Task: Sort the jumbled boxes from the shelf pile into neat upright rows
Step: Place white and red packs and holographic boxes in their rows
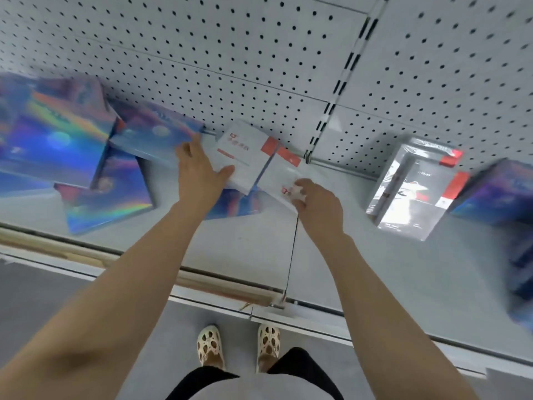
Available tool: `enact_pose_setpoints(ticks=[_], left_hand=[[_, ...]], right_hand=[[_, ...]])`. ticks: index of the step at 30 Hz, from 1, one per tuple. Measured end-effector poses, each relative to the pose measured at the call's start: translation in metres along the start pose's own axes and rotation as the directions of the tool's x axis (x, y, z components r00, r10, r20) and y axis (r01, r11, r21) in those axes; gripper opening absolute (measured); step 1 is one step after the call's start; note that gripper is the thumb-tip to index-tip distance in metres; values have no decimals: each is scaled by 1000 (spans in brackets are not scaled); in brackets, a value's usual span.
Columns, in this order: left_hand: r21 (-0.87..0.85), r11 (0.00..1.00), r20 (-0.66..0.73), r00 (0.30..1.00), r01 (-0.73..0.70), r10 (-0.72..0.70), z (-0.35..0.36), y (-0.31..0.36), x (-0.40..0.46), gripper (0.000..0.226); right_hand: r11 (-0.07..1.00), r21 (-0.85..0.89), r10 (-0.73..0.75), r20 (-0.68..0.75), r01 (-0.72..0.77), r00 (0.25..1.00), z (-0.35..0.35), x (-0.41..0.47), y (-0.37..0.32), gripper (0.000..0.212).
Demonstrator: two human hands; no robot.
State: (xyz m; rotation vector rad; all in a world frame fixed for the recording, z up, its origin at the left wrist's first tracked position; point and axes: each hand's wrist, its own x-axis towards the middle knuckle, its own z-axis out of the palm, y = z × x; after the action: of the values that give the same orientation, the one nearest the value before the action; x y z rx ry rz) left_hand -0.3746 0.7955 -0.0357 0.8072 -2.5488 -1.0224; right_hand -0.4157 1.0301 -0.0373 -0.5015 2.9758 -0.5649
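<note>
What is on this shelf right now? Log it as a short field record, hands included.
left hand: fingers straight, resting on a white box
right hand: grips a second white box
left of hands: jumbled holographic boxes, lying flat
right of hands: clear-wrapped grey box
far right: more holographic boxes, blurred
surface: grey shelf, pegboard back
rows formed: none visible

Bare shelf (331, 255) lies open between the holographic boxes (72, 157) and the wrapped grey box (409, 192).
</note>
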Motion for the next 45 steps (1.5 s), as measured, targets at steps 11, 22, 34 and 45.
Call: enact_pose_setpoints(ticks=[11,22,34,45], left_hand=[[-99,963,254,942,252,-220,-14,-11,-12,51],[-641,677,357,921,363,-156,-16,-13,-63,36],[-617,768,348,935,172,69,9,37,-98,14],[-675,711,305,952,200,22,58,108,-130,27]], right_hand=[[997,74,8,374,-38,927,-23,73,33,112],[743,617,305,34,-260,952,-34,-23,32,28],[484,859,558,-154,-170,815,-81,-125,102,12],[683,709,393,-153,-177,907,-118,-66,200,29]])
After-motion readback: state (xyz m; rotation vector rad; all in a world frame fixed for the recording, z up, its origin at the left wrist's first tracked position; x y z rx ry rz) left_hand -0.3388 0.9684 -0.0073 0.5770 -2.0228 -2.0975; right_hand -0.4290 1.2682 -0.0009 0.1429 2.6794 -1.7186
